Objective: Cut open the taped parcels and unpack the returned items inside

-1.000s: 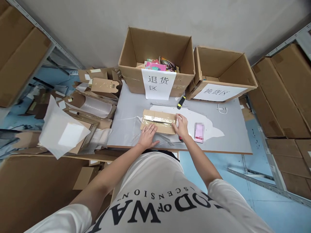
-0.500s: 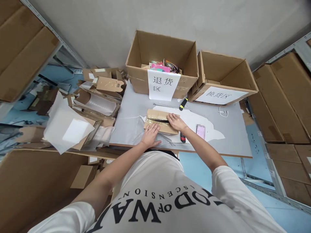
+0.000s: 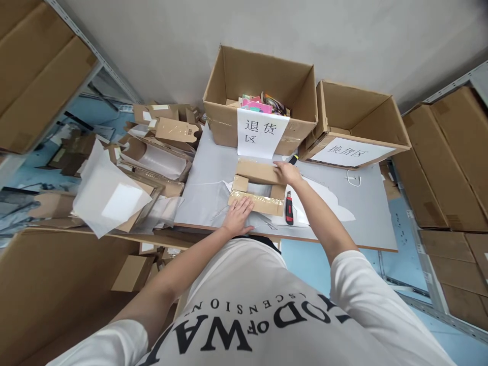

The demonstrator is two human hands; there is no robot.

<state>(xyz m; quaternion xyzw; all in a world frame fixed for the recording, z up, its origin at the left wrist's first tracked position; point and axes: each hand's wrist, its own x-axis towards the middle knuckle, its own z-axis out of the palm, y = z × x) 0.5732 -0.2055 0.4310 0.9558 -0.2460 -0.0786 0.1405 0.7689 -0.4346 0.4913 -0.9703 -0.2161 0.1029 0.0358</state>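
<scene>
A small cardboard box point(image 3: 263, 204) lies on the grey table, its long flaps folded back and shiny tape along the near one. Between the flaps, whitish content point(image 3: 259, 190) shows, too little to identify. My left hand point(image 3: 238, 216) rests with fingers spread on the near flap's left part. Closed round the right end of the far flap is my right hand point(image 3: 288, 173). A red and black utility knife point(image 3: 289, 208) lies just right of the box. Behind my right hand a yellow and black tool handle point(image 3: 293, 159) is partly hidden.
Two open cartons with paper labels stand behind: the left carton point(image 3: 217, 124) holds colourful packets, the right carton point(image 3: 400, 122) is beside it. Flattened boxes point(image 3: 175, 130) and packing sheets point(image 3: 110, 195) pile up at left. White paper point(image 3: 335, 201) and a white cable point(image 3: 354, 179) lie at right.
The box's top has opened from a narrow slit to a wide gap. My right hand has moved away from me with the far flap; my left hand stays on the near flap.
</scene>
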